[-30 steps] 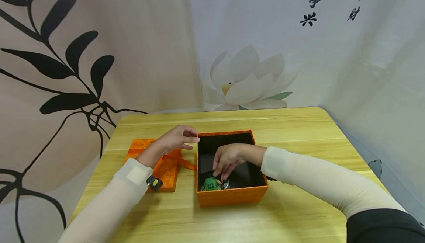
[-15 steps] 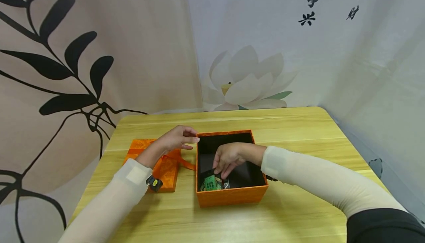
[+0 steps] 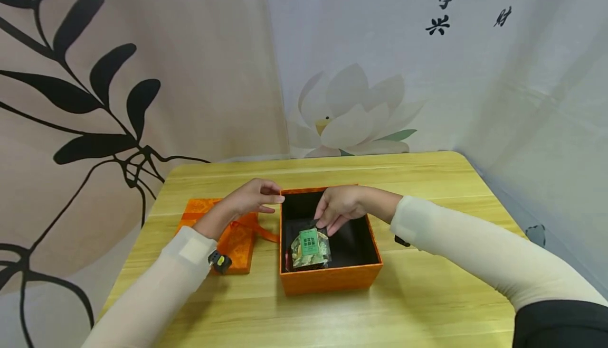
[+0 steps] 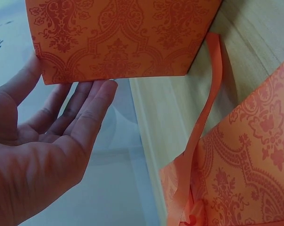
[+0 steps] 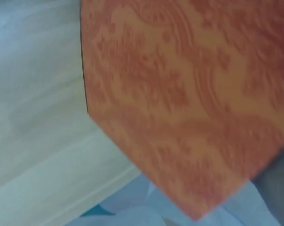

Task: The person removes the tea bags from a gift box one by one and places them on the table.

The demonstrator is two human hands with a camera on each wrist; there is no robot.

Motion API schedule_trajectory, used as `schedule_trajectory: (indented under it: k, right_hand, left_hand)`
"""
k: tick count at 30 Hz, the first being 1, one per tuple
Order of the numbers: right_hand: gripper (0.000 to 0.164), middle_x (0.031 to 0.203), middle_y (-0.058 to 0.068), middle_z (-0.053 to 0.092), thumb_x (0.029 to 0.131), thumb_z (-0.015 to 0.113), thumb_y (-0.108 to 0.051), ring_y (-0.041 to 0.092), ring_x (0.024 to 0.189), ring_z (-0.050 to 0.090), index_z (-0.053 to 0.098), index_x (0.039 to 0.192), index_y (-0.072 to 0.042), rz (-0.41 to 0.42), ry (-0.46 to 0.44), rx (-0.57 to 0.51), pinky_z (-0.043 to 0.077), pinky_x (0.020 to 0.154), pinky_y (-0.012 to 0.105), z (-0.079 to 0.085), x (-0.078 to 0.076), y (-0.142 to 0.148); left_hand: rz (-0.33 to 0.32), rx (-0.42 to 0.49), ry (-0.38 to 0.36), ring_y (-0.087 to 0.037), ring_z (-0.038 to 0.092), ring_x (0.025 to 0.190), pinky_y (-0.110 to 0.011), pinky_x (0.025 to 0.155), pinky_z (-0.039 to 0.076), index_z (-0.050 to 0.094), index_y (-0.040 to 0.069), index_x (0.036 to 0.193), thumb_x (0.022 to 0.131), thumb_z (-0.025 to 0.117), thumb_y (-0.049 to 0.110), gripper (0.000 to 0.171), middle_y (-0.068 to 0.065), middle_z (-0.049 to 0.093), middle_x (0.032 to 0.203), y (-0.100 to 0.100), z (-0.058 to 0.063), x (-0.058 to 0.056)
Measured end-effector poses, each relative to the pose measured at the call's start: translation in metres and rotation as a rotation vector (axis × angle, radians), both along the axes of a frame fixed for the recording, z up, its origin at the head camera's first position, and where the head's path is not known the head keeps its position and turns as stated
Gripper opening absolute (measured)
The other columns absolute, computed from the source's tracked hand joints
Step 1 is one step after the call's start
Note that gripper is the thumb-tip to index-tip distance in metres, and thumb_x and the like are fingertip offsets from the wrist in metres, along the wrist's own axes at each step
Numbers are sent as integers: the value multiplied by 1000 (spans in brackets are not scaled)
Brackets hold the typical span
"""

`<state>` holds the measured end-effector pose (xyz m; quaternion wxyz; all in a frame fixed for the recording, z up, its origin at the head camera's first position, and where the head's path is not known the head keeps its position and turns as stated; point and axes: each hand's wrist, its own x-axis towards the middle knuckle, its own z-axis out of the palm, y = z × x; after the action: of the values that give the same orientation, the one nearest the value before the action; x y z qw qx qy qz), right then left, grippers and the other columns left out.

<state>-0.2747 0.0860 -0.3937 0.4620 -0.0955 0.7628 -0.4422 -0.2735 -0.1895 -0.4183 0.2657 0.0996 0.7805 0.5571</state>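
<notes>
In the head view, my right hand point(image 3: 339, 208) pinches the dark top edge of a clear food packet point(image 3: 311, 247) with a green label. The packet stands tilted up inside an open orange box point(image 3: 332, 280) with a dark interior. Only the box's patterned outer wall point(image 5: 179, 94) shows in the right wrist view; the hand is out of sight there. My left hand point(image 3: 254, 197) holds the box's far left corner. In the left wrist view, its thumb reaches the rim and its fingertips point(image 4: 106, 92) meet the corner edge of the patterned wall point(image 4: 118, 37).
An orange lid point(image 3: 239, 250) with a ribbon point(image 3: 261, 230) lies left of the box, under my left forearm. Both stand on a wooden table point(image 3: 418, 306). Behind it hangs a pale curtain point(image 3: 228, 73) with leaf and lotus prints. A small reddish item point(image 3: 288, 259) shows beside the packet.
My right hand has risen and moved slightly right, drawing the packet up from the near left corner of the box, so its label faces up. The left hand has stayed at the box corner.
</notes>
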Motion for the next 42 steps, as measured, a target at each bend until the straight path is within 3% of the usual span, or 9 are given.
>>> schedule_trajectory:
  k: [12,19,25,29,34,42]
  right_hand:
    - [25,95,12,64,99,62,7,17,73,72,59,124,11,-32,23,-82,64,74,30,43,-19,41]
    - [17,86,8,66,99,61,7,15,71,71,60,116,9,-97,40,-125,64,75,30,61,-34,74]
    - [11,89,9,65,100,60,7,17,73,71,67,107,2,-189,50,-149,64,77,30,74,-47,112]
    - [19,90,8,68,101,57,8,17,75,72,72,98,-3,-256,49,-169,63,77,29,81,-55,137]
    - [24,91,7,69,103,55,7,16,80,73,74,96,-6,-279,37,-190,63,78,27,80,-63,166]
    - [19,94,6,71,104,55,4,16,84,74,71,99,-6,-345,-6,-151,63,82,29,57,-78,203]
  left_hand:
    - [4,-8,5,-39,60,122,-57,106,50,55,-8,132,103,65,13,37,-19,60,123,2,0,0]
    - [-4,-4,9,-37,62,118,-59,107,48,56,-8,129,103,65,13,34,-18,60,120,1,1,0]
    - [-8,-7,3,-36,60,120,-58,106,49,54,-8,133,103,65,12,39,-19,59,125,1,1,-1]
    - [-6,-8,-3,-39,59,123,-58,106,49,53,-9,134,103,65,13,40,-20,58,125,0,0,-1]
    - [-4,-3,-10,-38,59,122,-56,107,50,51,-9,137,103,65,13,43,-21,57,129,-1,-2,-1]
    - [-7,-5,-4,-36,60,121,-53,105,52,51,-9,138,103,65,14,44,-22,56,129,-1,-2,-1]
